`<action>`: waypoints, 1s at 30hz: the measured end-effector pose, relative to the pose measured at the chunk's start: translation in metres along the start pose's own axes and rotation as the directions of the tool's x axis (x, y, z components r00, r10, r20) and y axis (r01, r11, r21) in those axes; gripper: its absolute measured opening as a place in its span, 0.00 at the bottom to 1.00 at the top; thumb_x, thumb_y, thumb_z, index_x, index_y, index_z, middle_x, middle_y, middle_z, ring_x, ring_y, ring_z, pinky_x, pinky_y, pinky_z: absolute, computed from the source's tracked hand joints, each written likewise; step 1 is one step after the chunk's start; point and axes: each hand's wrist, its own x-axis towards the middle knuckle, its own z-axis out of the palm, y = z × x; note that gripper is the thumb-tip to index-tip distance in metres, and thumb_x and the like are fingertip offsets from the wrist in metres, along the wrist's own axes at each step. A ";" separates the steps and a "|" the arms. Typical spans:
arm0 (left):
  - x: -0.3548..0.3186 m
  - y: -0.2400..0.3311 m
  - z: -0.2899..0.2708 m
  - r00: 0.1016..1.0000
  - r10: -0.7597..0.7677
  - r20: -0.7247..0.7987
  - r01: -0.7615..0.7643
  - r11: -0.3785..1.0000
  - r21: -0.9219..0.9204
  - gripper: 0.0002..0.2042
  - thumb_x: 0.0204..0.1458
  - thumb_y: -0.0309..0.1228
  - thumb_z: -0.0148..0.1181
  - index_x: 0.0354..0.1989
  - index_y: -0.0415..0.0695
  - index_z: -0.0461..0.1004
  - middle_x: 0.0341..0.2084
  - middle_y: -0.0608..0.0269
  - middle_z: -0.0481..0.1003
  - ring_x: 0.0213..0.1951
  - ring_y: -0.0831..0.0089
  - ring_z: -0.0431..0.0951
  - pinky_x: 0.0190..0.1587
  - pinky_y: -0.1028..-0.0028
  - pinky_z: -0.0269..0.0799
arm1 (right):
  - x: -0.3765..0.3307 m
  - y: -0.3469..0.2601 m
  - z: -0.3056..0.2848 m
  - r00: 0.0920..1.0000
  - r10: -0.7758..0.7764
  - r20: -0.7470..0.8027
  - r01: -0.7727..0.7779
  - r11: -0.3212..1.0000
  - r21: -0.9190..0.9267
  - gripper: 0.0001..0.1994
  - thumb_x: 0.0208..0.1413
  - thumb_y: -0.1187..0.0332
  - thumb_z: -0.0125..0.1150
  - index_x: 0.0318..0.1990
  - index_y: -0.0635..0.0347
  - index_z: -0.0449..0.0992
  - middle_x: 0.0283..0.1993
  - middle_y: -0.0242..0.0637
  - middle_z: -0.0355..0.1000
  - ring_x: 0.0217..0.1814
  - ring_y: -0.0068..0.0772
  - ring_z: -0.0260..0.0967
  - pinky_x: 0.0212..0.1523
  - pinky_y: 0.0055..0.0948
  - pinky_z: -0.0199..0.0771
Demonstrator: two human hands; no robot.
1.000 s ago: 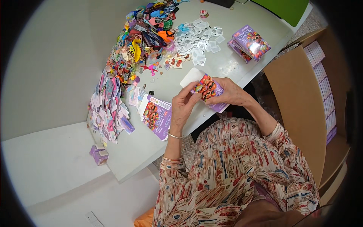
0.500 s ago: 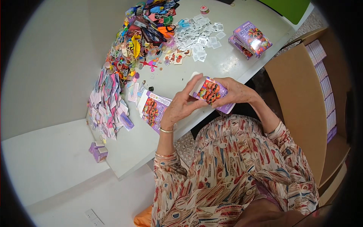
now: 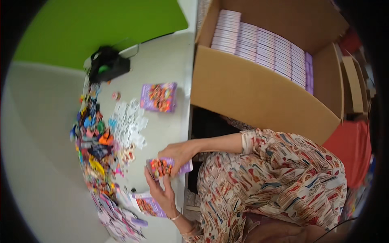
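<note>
Head view: both hands grasp one small purple box (image 3: 164, 167) above the counter's (image 3: 162, 65) near edge. The right hand (image 3: 178, 153) has its fingers clenched over the box's top; the left hand (image 3: 161, 193) supports it from below, fingers wrapped on its left end. A heap of colourful small toys (image 3: 95, 146) runs along the counter's left edge. Another purple box (image 3: 159, 97) lies near mid-counter. A large carton (image 3: 259, 97) stands just beside the counter's right edge, holding rows of purple boxes (image 3: 263, 44).

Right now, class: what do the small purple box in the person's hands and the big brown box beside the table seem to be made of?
Small purple box: probably thin printed card, slightly glossy, with crisp folded edges. Big brown box: looks like corrugated cardboard, matt plain brown, with stiff flat walls and flaps.
</note>
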 end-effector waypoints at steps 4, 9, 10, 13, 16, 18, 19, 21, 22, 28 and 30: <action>0.006 0.026 0.006 0.972 -0.225 -0.068 0.201 0.946 -0.253 0.18 0.60 0.26 0.50 0.57 0.30 0.67 0.52 0.51 0.73 0.48 0.68 0.75 0.53 0.72 0.68 | -0.006 -0.003 -0.005 0.997 0.000 0.075 -0.009 0.993 0.121 0.31 0.35 0.51 0.74 0.40 0.66 0.69 0.36 0.51 0.73 0.41 0.49 0.73 0.41 0.38 0.72; 0.014 0.016 -0.008 0.948 -0.314 -0.058 0.264 0.873 -0.410 0.16 0.60 0.26 0.52 0.53 0.28 0.70 0.45 0.54 0.76 0.43 0.74 0.76 0.46 0.75 0.72 | 0.000 -0.004 -0.002 0.990 0.035 0.134 -0.038 0.999 0.017 0.33 0.35 0.52 0.73 0.44 0.66 0.66 0.37 0.54 0.72 0.45 0.54 0.71 0.45 0.42 0.70; 0.016 0.017 -0.010 0.934 -0.356 -0.035 0.302 0.836 -0.459 0.16 0.59 0.25 0.53 0.52 0.28 0.70 0.44 0.53 0.76 0.43 0.72 0.77 0.47 0.74 0.73 | -0.001 -0.002 -0.002 0.990 0.029 0.140 -0.034 0.999 0.032 0.33 0.35 0.52 0.74 0.44 0.66 0.66 0.37 0.54 0.72 0.44 0.54 0.71 0.45 0.42 0.70; 0.017 0.020 -0.013 0.902 -0.432 -0.005 0.363 0.764 -0.534 0.17 0.57 0.24 0.56 0.53 0.27 0.70 0.43 0.52 0.76 0.43 0.70 0.77 0.47 0.72 0.74 | -0.001 0.000 0.000 0.992 -0.018 0.128 0.015 1.000 0.022 0.33 0.35 0.52 0.73 0.43 0.66 0.66 0.37 0.54 0.72 0.44 0.54 0.71 0.45 0.42 0.70; 0.015 0.015 -0.015 0.882 -0.471 0.011 0.391 0.717 -0.577 0.18 0.55 0.23 0.58 0.53 0.27 0.69 0.43 0.51 0.76 0.43 0.69 0.78 0.48 0.71 0.74 | -0.002 -0.008 -0.003 0.987 0.008 0.162 -0.011 1.000 0.018 0.34 0.35 0.51 0.73 0.43 0.66 0.66 0.37 0.54 0.72 0.44 0.53 0.71 0.45 0.41 0.69; 0.017 0.011 -0.013 0.879 -0.475 0.036 0.403 0.701 -0.588 0.18 0.54 0.23 0.59 0.53 0.27 0.69 0.43 0.51 0.76 0.43 0.69 0.78 0.48 0.71 0.74 | -0.004 0.000 0.000 0.987 0.018 0.157 -0.021 1.000 0.012 0.34 0.35 0.51 0.73 0.43 0.66 0.66 0.37 0.53 0.71 0.44 0.53 0.71 0.45 0.41 0.69; 0.014 0.011 -0.012 0.886 -0.464 -0.004 0.382 0.735 -0.560 0.17 0.55 0.22 0.57 0.53 0.27 0.70 0.43 0.50 0.76 0.42 0.69 0.78 0.47 0.72 0.75 | -0.003 -0.001 0.000 0.986 0.013 0.164 -0.014 1.000 0.004 0.34 0.35 0.51 0.73 0.43 0.66 0.66 0.37 0.53 0.71 0.44 0.53 0.71 0.45 0.41 0.69; 0.010 0.013 -0.008 0.891 -0.452 -0.045 0.362 0.766 -0.531 0.17 0.56 0.22 0.56 0.52 0.27 0.70 0.43 0.50 0.76 0.42 0.69 0.78 0.47 0.72 0.75 | -0.001 -0.001 0.003 0.986 0.018 0.166 -0.016 1.000 -0.012 0.34 0.35 0.50 0.73 0.43 0.67 0.66 0.37 0.53 0.71 0.44 0.53 0.71 0.45 0.41 0.69; 0.009 0.014 -0.005 0.904 -0.422 -0.066 0.337 0.798 -0.500 0.16 0.56 0.22 0.54 0.53 0.28 0.70 0.44 0.50 0.76 0.41 0.70 0.78 0.46 0.73 0.74 | -0.001 0.000 0.004 0.986 0.026 0.163 -0.023 0.999 -0.026 0.34 0.34 0.50 0.73 0.43 0.67 0.66 0.37 0.53 0.71 0.44 0.53 0.71 0.45 0.41 0.69; -0.009 0.005 0.005 0.957 -0.232 -0.175 0.233 0.972 -0.014 0.17 0.58 0.19 0.47 0.56 0.33 0.70 0.47 0.55 0.76 0.42 0.74 0.77 0.46 0.76 0.72 | -0.001 -0.003 0.002 0.983 0.061 0.175 -0.071 0.996 0.051 0.34 0.32 0.51 0.75 0.43 0.68 0.69 0.37 0.53 0.74 0.43 0.50 0.73 0.43 0.39 0.72; -0.017 0.004 0.009 0.978 0.045 -0.203 0.002 0.975 0.224 0.17 0.58 0.19 0.47 0.56 0.34 0.70 0.50 0.54 0.75 0.44 0.72 0.76 0.47 0.75 0.71 | -0.002 -0.005 0.001 0.986 -0.001 0.167 -0.004 1.000 0.027 0.30 0.39 0.52 0.73 0.44 0.63 0.68 0.33 0.50 0.73 0.37 0.46 0.73 0.36 0.39 0.71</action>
